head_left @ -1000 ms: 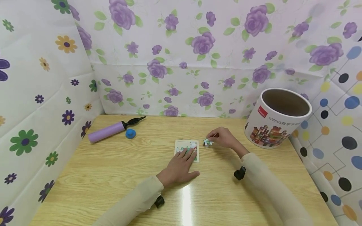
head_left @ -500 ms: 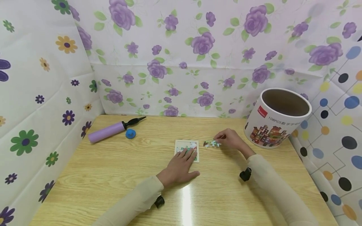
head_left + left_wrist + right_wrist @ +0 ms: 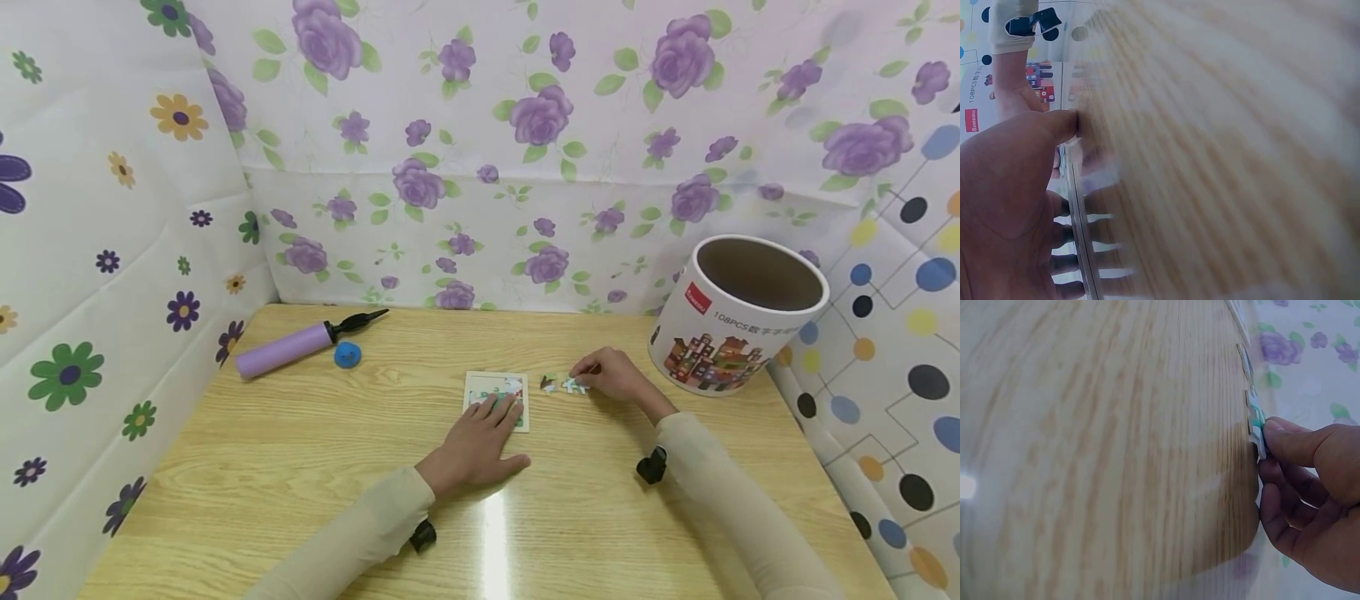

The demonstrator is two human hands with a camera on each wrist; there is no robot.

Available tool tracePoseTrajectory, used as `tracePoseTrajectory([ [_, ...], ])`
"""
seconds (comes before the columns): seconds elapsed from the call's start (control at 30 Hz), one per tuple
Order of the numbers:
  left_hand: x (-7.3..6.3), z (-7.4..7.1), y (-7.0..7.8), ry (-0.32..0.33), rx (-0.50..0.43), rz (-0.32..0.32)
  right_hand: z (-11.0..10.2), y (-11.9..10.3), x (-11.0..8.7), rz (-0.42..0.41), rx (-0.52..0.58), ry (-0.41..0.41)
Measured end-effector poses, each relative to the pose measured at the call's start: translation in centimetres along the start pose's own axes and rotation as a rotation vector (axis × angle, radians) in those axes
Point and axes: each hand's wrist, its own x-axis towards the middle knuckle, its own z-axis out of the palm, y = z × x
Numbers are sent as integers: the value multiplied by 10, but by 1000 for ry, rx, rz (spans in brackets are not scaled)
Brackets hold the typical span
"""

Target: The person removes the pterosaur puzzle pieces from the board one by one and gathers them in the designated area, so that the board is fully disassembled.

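Note:
In the head view my left hand [image 3: 476,446] lies flat with fingers spread on a small square jigsaw puzzle [image 3: 496,376] in a pale frame. The hand covers the puzzle's lower part. To the right, my right hand [image 3: 611,377] holds light green-and-white jigsaw pieces [image 3: 573,385] at the tabletop between thumb and fingertips; whether they are one piece or joined ones is hard to tell. The right wrist view shows the thumb [image 3: 1297,442] on the piece's edge, other fingers curled beneath. A separate brown-and-green jigsaw piece [image 3: 548,384] lies between puzzle and right hand.
A large white printed bucket [image 3: 712,333] stands at the back right. At the back left lie a purple hand pump [image 3: 285,352] with a black nozzle and a small blue toy [image 3: 347,355]. Patterned cloth walls [image 3: 480,242] border the wooden table [image 3: 337,467].
My right hand has moved right, and the bunched pieces have spread out, with the brown-and-green one now lying apart. The left hand has stayed on the puzzle.

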Motion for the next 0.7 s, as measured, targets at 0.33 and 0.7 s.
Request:
tracePoseTrajectory([
  [0.33, 0, 2, 0, 18, -4, 8, -2, -9, 2, 7, 7, 9],
  [0.7, -1, 2, 2, 40, -2, -8, 7, -40, 18, -45, 12, -10],
])
